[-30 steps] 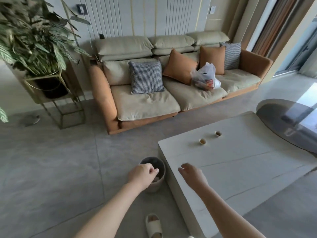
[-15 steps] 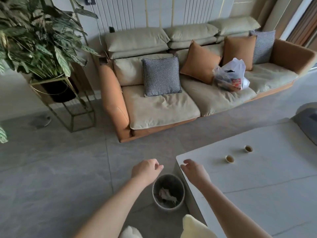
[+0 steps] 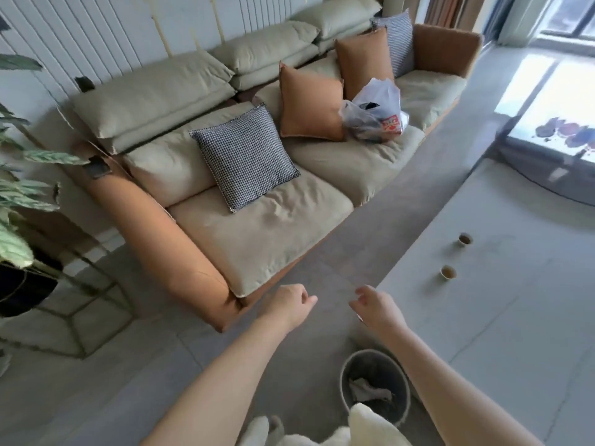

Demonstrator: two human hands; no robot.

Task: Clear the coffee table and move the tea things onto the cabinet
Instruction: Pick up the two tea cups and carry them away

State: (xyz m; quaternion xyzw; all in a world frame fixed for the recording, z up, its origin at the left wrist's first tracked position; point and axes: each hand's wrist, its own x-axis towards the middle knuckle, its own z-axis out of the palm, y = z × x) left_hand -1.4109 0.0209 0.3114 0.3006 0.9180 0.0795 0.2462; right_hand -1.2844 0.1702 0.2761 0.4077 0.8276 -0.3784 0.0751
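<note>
Two small cups (image 3: 448, 272) (image 3: 465, 239) stand apart on the coffee table (image 3: 521, 317), well beyond the fingers. Left hand (image 3: 289, 305) and right hand (image 3: 375, 305) hover off the table's corner, fingers loosely curled, holding nothing. A bin (image 3: 375, 386) sits beside the table.

Tan sofa (image 3: 225, 239), checked cushion (image 3: 244, 156), plastic bag (image 3: 375, 114), potted plant (image 3: 19, 201), waste bin (image 3: 375, 386) holding crumpled paper

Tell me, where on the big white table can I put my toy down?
The white stone coffee table is bare nearly everywhere. The widest free patch lies between the two small tea cups and the table's near edge. Beyond the cups, toward the dark round table, is bare too. Only the spot around the cups is taken.
</note>
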